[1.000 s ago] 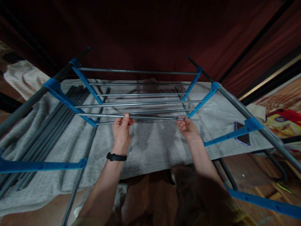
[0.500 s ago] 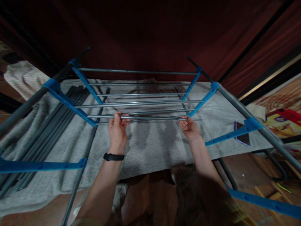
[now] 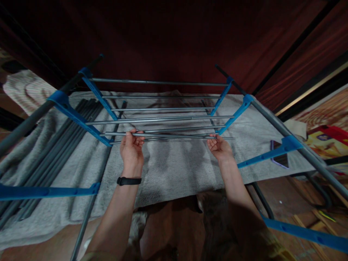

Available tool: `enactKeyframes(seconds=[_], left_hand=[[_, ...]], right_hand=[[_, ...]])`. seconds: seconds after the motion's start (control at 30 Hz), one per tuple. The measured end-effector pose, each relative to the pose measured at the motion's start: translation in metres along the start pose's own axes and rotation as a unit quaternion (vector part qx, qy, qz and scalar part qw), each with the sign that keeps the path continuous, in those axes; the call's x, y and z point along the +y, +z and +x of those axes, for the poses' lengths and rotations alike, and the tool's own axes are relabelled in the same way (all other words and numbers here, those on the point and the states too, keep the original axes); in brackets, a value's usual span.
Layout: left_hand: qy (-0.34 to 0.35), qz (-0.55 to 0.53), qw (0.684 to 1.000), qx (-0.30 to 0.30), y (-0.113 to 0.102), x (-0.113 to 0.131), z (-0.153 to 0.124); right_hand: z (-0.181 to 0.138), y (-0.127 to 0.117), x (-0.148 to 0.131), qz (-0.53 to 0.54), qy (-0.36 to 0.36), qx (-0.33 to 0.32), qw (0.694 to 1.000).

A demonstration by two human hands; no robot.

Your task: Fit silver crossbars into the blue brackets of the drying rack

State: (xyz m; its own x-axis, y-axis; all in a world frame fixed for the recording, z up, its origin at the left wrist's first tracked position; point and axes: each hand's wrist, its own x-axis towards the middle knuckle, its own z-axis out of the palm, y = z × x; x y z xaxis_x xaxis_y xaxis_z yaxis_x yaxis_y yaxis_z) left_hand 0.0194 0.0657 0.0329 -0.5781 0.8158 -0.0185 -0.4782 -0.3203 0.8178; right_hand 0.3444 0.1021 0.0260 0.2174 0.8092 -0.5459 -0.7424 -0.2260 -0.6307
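A thin grey metal tube runs crosswise between my hands, over the front of a rack frame. My left hand is closed around it near its left end, thumb on top. Closer to the other end, my right hand pinches the tube with its fingers, palm turned up. The tube's right tip sticks out past the right hand. Blue plastic brackets, one at the left and one at the right, carry several parallel tubes just behind. Whether the held tube's left end touches the left bracket, I cannot tell.
Several loose grey tubes lie on the grey fleece cover at the left. More blue brackets jut from the side poles. A phone and a yellow-red package are at the right. A dark red curtain hangs behind.
My left hand has shifted slightly left along with the tube's left end. My right hand has stayed almost in place, still pinching the tube.
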Motion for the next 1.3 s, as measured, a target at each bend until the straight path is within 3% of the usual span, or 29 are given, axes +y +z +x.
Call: enactKeyframes(seconds=[0.87,1.13,1.3], left_hand=[[-0.013,0.019,1.000,0.008,0.005,-0.012,-0.004],[-0.014,0.010,1.000,-0.007,0.007,-0.004,-0.006],[-0.004,-0.012,1.000,0.025,0.001,0.002,0.001]], right_hand=[[-0.002,0.004,0.009,-0.014,-0.003,-0.023,1.000],[0.001,0.001,0.006,-0.007,-0.018,-0.017,1.000],[0.002,-0.002,0.001,0.000,-0.018,-0.007,1.000]])
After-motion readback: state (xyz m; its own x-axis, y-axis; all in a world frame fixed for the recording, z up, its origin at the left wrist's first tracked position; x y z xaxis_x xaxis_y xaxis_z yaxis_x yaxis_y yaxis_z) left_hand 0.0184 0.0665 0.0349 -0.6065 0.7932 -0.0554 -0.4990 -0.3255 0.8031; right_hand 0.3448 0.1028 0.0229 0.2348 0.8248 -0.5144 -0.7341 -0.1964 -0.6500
